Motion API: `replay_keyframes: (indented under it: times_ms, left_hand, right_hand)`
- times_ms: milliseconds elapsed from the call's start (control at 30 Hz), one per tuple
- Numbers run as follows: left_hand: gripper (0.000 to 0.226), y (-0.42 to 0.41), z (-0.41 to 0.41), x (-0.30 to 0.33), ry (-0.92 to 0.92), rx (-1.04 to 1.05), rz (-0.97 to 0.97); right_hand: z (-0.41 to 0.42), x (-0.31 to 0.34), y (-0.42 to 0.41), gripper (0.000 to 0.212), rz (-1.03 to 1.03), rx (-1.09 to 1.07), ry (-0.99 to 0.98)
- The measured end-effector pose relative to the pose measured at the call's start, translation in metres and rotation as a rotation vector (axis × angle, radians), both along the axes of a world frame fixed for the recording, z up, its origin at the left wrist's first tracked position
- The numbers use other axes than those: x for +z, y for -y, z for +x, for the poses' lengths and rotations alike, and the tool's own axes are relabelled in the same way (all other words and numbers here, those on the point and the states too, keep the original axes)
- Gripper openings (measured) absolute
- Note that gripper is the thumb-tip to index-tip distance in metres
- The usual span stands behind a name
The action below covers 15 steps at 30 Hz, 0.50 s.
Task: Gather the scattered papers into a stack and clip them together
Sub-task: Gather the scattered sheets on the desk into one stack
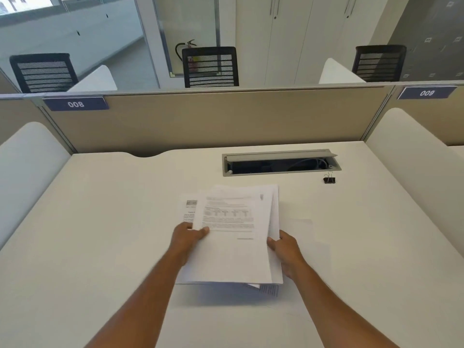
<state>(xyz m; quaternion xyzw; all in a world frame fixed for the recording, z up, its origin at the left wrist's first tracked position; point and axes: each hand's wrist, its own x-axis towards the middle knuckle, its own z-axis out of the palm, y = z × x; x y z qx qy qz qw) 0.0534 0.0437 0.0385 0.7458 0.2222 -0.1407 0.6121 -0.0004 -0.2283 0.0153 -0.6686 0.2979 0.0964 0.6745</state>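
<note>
A loose stack of white printed papers [233, 237] is held above the desk, its sheets not squared up, one sheet sticking out at the left. My left hand [187, 236] grips the stack's left edge, thumb on top. My right hand [286, 252] grips its right edge. More white sheets [313, 247] lie flat on the desk under and to the right of the stack, and a printed corner [270, 290] shows below it. A black binder clip [329, 179] stands on the desk at the far right, well apart from both hands.
The white desk [100, 234] has an open grey cable tray [281, 163] at the back, just left of the clip. Rounded white side dividers [27, 167] flank the desk and a beige partition [213, 121] closes its far edge. Black chairs stand beyond.
</note>
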Motion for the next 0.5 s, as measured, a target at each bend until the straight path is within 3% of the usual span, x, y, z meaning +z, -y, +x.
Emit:
replay_keyframes:
  times_ms: [167,300,400,500]
  left_hand:
    - [0.031,0.025,-0.012,-0.007,0.05,-0.196,0.471]
    - [0.036,0.029,-0.012,-0.012,0.074,-0.312,0.722]
    - [0.054,0.02,-0.015,-0.021,-0.065,-0.253,0.978]
    - [0.074,0.008,-0.019,-0.027,-0.173,-0.146,1.01]
  right_hand:
    - [-0.001,0.001,0.001,0.016,0.091,0.029,-0.009]
    - [-0.003,-0.001,0.003,0.019,0.061,-0.036,-0.029]
    - [-0.003,-0.002,0.007,0.025,-0.082,-0.076,-0.049]
    - [-0.001,-0.004,0.012,0.027,-0.163,-0.106,-0.072]
